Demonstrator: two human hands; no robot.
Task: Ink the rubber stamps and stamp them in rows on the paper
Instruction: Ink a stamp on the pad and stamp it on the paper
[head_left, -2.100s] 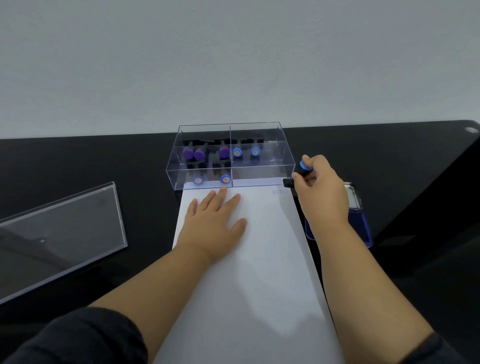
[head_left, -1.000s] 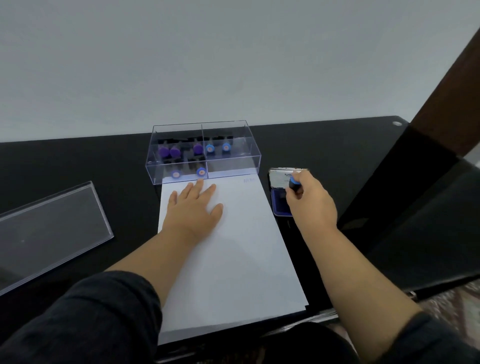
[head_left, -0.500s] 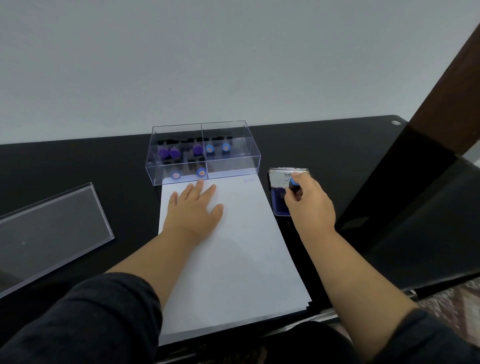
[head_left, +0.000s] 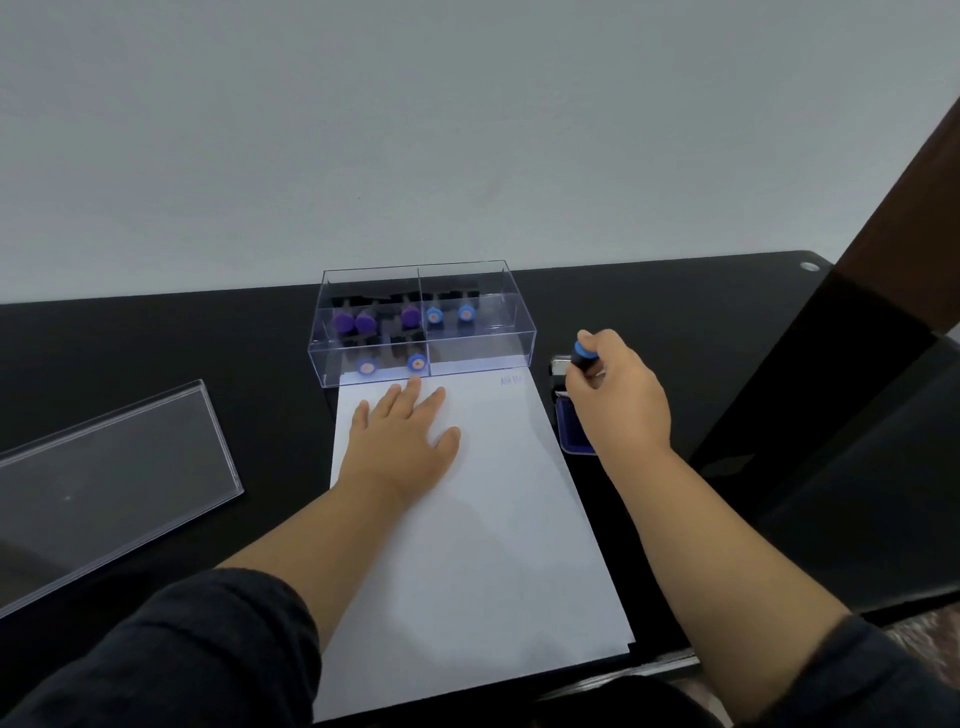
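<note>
Right hand (head_left: 618, 395) has lifted since half a second back: it was down pressing the blue-topped stamp (head_left: 583, 356) into the ink pad (head_left: 571, 436), and now the stamp looks raised off it, though the fingers hide its foot so I can't swear it's clear of the pad. Left hand hasn't budged.

Working near to far: the paper (head_left: 493, 545) runs lengthwise away from the person, near edge at the bench (head_left: 727, 322) front, far edge tucked against the clear stamp box (head_left: 426, 322). Left hand (head_left: 402, 431) lies flat on the upper half of the sheet, fingers straight and spread, pinning it down, fingertips nearly at the box. The ink pad sits just beside the paper's right edge, and the right hand is over it, fingers curled round the stamp with the blue cap poking out the top, tilted a bit to the left.

What the next move hinges on, I reckon: the faint print (head_left: 511, 381) in the far right corner of the sheet. It lies just left of the stamp, so the right hand is way nearer than the left. The row looks like it'd run leftward along that far edge, toward the left hand's fingertips.

Over on the far left of the bench lies the clear lid (head_left: 104, 467), well apart from everything.
</note>
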